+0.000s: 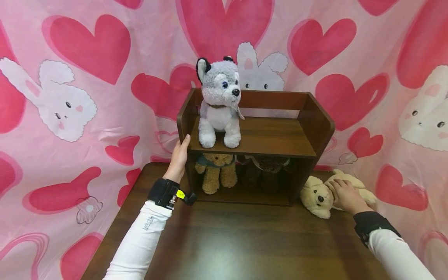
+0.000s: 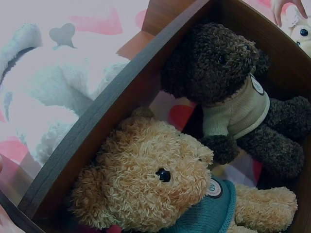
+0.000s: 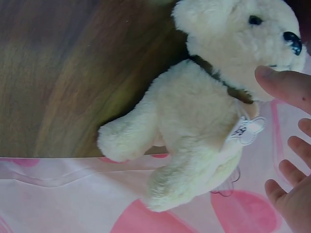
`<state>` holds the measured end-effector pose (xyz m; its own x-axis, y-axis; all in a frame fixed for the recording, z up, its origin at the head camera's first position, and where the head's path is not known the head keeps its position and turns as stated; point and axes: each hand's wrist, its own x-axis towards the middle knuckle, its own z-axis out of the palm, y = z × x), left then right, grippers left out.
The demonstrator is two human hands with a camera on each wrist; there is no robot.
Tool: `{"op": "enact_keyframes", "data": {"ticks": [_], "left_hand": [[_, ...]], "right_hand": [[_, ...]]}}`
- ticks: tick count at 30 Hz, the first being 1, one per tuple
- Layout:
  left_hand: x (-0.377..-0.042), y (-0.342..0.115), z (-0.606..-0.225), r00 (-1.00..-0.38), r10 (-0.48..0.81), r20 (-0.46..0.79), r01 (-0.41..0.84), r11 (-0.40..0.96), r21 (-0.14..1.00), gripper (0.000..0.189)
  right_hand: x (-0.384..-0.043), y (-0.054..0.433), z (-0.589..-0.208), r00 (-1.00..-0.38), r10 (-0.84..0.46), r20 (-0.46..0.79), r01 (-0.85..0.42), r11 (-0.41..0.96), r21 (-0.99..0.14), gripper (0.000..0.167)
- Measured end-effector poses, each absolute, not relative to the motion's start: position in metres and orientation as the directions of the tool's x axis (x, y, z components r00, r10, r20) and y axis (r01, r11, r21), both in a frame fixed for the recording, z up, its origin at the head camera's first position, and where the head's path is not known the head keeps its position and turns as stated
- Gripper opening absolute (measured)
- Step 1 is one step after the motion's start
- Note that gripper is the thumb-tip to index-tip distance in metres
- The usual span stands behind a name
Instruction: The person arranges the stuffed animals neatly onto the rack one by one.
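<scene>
My left hand point(image 1: 177, 161) holds the left side panel of a small brown two-tier shelf point(image 1: 276, 134), thumb at its front edge. On the shelf's upper tier a grey and white plush husky point(image 1: 220, 112) sits upright at the left. In the lower tier are a tan teddy bear point(image 2: 146, 170) in a teal sweater and a dark brown teddy bear point(image 2: 214, 63) in a pale sweater. My right hand point(image 1: 345, 194) is over a cream plush dog point(image 3: 184, 107) lying right of the shelf. Its fingers are spread, the thumb by the dog's chin.
The shelf stands on a dark brown wooden table point(image 1: 224, 237). Pink cloth point(image 1: 154, 39) with hearts and rabbits hangs behind it and at both sides. A tag point(image 3: 247, 131) hangs at the cream dog's neck.
</scene>
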<state>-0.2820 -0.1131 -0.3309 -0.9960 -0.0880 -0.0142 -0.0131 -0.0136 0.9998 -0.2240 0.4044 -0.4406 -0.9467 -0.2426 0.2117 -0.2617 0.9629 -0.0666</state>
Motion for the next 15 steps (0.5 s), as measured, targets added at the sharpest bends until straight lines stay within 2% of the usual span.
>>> {"op": "enact_keyframes", "data": {"ticks": [5,12,15], "left_hand": [[-0.283,-0.113,-0.332,-0.997,-0.083,-0.008,-0.006,-0.02,1.0,0.067],[-0.284,-0.113,-0.333,-0.997,-0.082,-0.017,-0.016,-0.017,1.0,0.067],[-0.284,-0.113,-0.332,-0.997,-0.078,-0.015,-0.013,-0.025,1.0,0.066]], "right_hand": [[-0.225,0.41,-0.449,-0.937,-0.248,0.245,-0.268,0.962,-0.05,0.033],[-0.227,0.416,-0.455,-0.952,-0.229,0.204,-0.242,0.969,-0.044,0.05],[-0.229,0.417,-0.458,-0.955,-0.218,0.203,-0.234,0.971,-0.056,0.049]]}}
